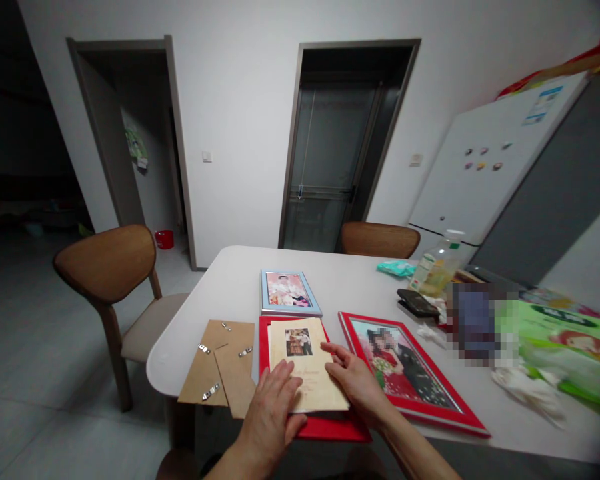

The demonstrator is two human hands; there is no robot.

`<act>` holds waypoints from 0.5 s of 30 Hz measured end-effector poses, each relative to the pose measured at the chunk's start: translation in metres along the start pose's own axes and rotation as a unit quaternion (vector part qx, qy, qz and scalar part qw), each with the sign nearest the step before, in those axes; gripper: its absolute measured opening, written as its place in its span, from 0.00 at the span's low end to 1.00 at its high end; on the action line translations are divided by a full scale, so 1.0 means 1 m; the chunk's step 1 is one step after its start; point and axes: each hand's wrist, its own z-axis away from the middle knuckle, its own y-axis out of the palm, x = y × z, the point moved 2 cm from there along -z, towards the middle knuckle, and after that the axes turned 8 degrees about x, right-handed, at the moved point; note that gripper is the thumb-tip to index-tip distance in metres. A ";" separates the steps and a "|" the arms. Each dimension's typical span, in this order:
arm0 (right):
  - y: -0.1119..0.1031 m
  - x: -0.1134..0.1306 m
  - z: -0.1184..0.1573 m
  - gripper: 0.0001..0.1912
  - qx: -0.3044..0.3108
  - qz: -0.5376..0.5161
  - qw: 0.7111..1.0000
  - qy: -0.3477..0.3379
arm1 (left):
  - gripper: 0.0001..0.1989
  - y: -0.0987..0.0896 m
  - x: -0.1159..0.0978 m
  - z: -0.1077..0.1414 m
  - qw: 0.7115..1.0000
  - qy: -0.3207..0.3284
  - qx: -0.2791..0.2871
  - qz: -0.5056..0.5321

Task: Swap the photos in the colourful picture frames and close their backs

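A cream printed sheet (313,383) with a small photo near its top lies over a red frame or board (330,427) at the table's near edge. My left hand (275,407) rests on the sheet's lower left side, fingers stretched out. At the sheet's right edge, my right hand (357,380) has its thumb and fingers closed on the paper. Brown backing boards (207,363) with metal clips lie to the left. A red picture frame (415,367) holding a couple's photo lies to the right. Beyond the sheet is a light blue picture frame (287,293).
On the table's (345,273) right side stand a bottle (437,263) of yellowish liquid, a black wallet-like item (417,303), a teal packet (396,268), crumpled tissues (527,393) and a green package (575,347). Wooden chairs (110,260) stand left and behind.
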 end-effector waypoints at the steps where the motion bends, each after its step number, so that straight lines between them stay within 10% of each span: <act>1: -0.001 -0.001 -0.001 0.24 0.004 0.029 1.000 -0.001 | 0.25 0.000 0.000 0.000 1.000 -0.004 0.008 -0.001; 9: -0.001 0.007 0.003 0.20 -0.051 0.463 0.879 -0.100 | 0.18 -0.007 -0.007 -0.003 0.999 -0.034 0.029 0.003; 15: 0.012 0.004 0.010 0.20 -0.069 0.581 0.800 -0.130 | 0.09 -0.007 -0.009 -0.003 0.999 -0.035 0.002 -0.008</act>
